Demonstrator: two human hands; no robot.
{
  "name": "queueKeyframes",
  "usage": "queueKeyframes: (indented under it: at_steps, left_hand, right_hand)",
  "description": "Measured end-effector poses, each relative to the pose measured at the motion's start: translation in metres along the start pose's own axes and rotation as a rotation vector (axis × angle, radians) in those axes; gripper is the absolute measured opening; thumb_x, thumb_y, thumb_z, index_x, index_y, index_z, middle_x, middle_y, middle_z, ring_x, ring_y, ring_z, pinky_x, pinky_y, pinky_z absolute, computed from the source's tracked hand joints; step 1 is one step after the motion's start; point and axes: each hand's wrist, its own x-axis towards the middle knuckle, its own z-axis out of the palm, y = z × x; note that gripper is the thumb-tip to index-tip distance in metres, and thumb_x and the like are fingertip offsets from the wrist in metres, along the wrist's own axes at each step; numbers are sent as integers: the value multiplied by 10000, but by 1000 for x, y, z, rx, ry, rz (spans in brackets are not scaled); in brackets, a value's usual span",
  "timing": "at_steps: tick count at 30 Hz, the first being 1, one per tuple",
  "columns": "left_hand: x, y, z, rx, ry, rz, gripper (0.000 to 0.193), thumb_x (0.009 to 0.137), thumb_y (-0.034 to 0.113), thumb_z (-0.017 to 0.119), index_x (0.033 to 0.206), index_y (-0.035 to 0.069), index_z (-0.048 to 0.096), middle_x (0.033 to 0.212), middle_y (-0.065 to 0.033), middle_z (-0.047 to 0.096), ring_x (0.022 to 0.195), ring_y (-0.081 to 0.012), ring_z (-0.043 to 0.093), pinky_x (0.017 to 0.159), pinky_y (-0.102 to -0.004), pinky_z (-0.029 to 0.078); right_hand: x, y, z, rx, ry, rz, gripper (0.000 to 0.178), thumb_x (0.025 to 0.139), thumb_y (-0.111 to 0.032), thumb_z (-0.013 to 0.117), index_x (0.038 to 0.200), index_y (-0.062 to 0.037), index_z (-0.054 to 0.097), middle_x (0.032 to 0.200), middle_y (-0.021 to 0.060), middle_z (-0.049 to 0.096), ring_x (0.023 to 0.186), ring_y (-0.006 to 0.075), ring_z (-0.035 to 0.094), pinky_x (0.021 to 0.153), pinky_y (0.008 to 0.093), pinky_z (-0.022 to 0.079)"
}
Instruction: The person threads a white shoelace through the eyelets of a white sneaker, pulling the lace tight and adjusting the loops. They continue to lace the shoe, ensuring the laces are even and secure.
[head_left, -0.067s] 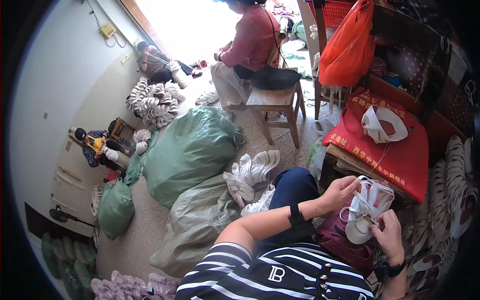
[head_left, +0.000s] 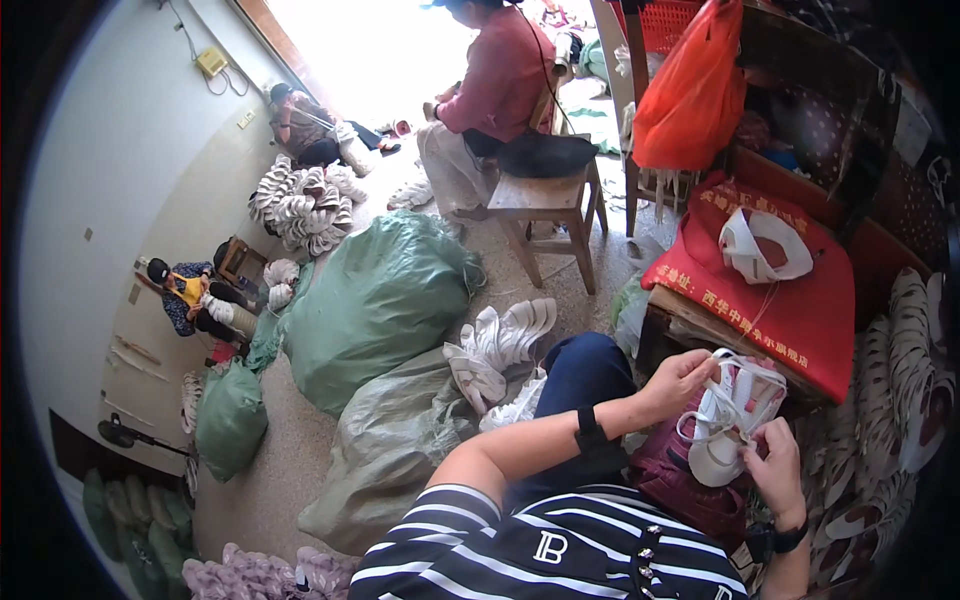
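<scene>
A white shoe upper (head_left: 716, 462) with pale straps lies over a dark maroon cloth bundle (head_left: 655, 455) at my lap. My left hand (head_left: 684, 383) is at its far left side, thumb and fingers pinched on a white shoelace (head_left: 716, 372) that loops across the upper. At the near right edge of the upper, by its rounded toe, my right hand (head_left: 777, 468) grips the rim between thumb and bent fingers. Whether a thread is also in those fingers is too small to tell.
A wooden stand under a red cloth (head_left: 690, 265) bears a white strip coil (head_left: 765, 245). Stacked uppers (head_left: 860, 400) line my right. Green sacks (head_left: 380, 300) and more white uppers (head_left: 505, 345) lie left. Beyond are a wooden stool (head_left: 545, 195) and several seated people.
</scene>
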Motion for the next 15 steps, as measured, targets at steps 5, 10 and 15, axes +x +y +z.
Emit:
queueKeyframes:
  at_steps: [5, 10, 15]
  left_hand:
    - [5, 9, 4, -56, 47, -198, 255, 1035, 207, 540, 891, 12, 622, 842, 6, 559, 806, -84, 505, 733, -270, 452]
    - [9, 28, 5, -138, 125, -256, 237, 1048, 241, 525, 944, 73, 656, 750, 61, 523, 659, -38, 438, 599, -216, 353]
    - [13, 24, 5, -339, 11, -257, 264, 1076, 279, 515, 974, 70, 640, 707, 96, 387, 628, -18, 339, 609, -217, 322]
  right_hand:
    - [-3, 13, 1, 157, 27, 51, 156, 808, -43, 704, 910, -19, 589, 884, 113, 549, 786, 238, 565, 697, 346, 465]
    - [1, 21, 9, 308, 52, 64, 158, 837, -89, 736, 946, -54, 626, 917, 17, 496, 780, 106, 509, 682, 255, 430]
    - [-4, 20, 12, 354, 64, 144, 208, 831, -102, 772, 968, -59, 622, 908, 9, 487, 780, 93, 504, 669, 241, 422]
